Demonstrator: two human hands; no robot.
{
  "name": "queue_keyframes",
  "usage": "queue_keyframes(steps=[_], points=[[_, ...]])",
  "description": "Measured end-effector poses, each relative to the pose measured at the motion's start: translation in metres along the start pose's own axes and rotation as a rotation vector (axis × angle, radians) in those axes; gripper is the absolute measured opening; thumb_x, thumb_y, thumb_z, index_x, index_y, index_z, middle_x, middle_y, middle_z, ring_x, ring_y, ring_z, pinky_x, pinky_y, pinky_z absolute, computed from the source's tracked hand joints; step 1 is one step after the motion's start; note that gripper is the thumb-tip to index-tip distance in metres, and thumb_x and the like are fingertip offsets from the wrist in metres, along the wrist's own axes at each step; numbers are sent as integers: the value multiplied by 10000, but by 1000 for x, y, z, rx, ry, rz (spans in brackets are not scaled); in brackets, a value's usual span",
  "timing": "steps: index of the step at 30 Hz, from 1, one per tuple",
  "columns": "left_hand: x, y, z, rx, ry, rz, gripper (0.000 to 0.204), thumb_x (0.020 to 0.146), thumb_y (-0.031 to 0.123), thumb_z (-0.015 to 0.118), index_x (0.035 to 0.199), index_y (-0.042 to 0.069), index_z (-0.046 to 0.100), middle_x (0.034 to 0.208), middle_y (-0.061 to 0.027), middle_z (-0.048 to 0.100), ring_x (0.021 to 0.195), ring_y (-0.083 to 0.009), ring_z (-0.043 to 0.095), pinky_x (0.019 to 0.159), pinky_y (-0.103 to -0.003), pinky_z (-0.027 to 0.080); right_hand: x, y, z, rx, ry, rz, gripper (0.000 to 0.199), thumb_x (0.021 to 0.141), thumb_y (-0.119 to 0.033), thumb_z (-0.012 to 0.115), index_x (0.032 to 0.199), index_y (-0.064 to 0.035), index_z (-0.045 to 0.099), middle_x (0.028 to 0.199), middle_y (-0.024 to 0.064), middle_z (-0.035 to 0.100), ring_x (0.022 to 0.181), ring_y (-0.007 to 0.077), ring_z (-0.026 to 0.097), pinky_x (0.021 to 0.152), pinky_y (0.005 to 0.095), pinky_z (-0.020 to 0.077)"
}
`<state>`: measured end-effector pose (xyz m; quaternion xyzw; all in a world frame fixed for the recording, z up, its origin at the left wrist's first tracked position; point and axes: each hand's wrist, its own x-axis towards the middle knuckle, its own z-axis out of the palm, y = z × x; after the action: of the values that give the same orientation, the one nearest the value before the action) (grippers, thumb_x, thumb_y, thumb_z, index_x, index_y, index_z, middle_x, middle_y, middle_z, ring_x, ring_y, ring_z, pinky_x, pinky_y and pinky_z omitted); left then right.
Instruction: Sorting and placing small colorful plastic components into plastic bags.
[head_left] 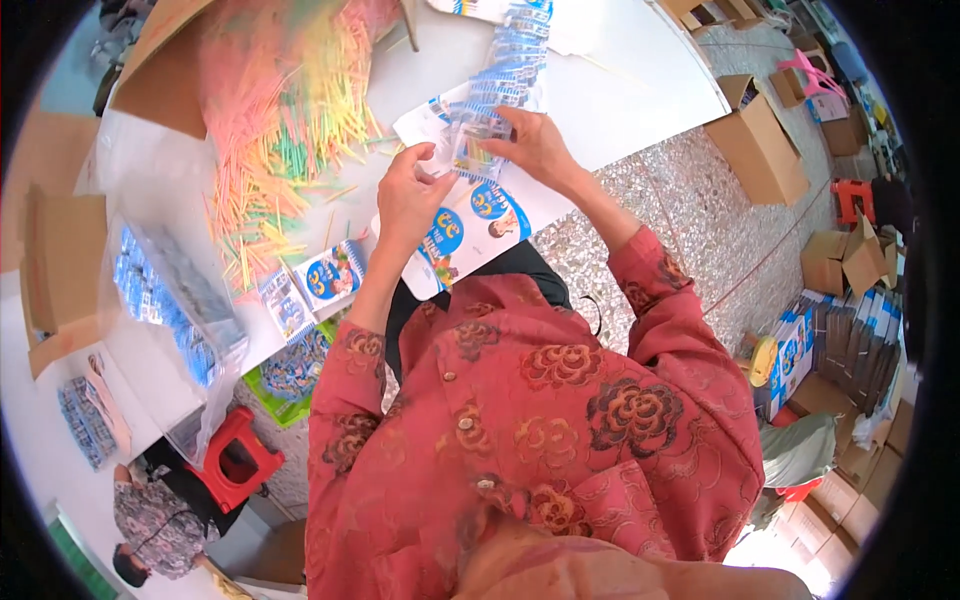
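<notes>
At the table's near edge, my right hand (540,150) grips a small clear packet (475,152) with blue print and coloured pieces inside. My left hand (408,195) is beside the packet's left side, its thumb and forefinger apart with nothing visible between them. Under both hands lies a printed white and blue card sheet (440,240). Beyond the packet, a row of overlapping blue and clear packets (512,65) runs away from me. To the left, a heap of thin pink, yellow and green sticks (290,130) spreads over the table.
A cardboard box (165,75) stands behind the sticks. Two printed packs (325,278) sit at the table's near edge, left of me. A clear bag (185,300) of blue packets is farther left. Below are a green basket (280,395) and a red stool (240,455). Another person (160,520) is at lower left.
</notes>
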<state>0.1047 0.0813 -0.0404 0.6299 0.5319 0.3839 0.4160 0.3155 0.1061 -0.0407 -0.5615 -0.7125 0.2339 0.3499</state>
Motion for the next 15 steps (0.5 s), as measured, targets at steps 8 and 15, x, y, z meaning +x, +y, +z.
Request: queue_keyframes(steps=[8, 15], points=[[33, 0, 38, 298, -34, 13, 663, 613, 209, 787, 1175, 6, 501, 995, -133, 613, 870, -264, 617, 737, -352, 481, 1, 6, 0, -106, 82, -38, 339, 732, -230, 723, 972, -29, 593, 868, 138, 628, 719, 284, 618, 628, 361, 480], [41, -2, 47, 279, -56, -83, 706, 598, 212, 791, 1190, -5, 474, 984, -139, 628, 881, -263, 627, 762, -353, 481, 20, 62, -25, 105, 399, 92, 437, 801, -160, 678, 1167, -14, 488, 1112, 123, 557, 909, 196, 591, 728, 305, 507]])
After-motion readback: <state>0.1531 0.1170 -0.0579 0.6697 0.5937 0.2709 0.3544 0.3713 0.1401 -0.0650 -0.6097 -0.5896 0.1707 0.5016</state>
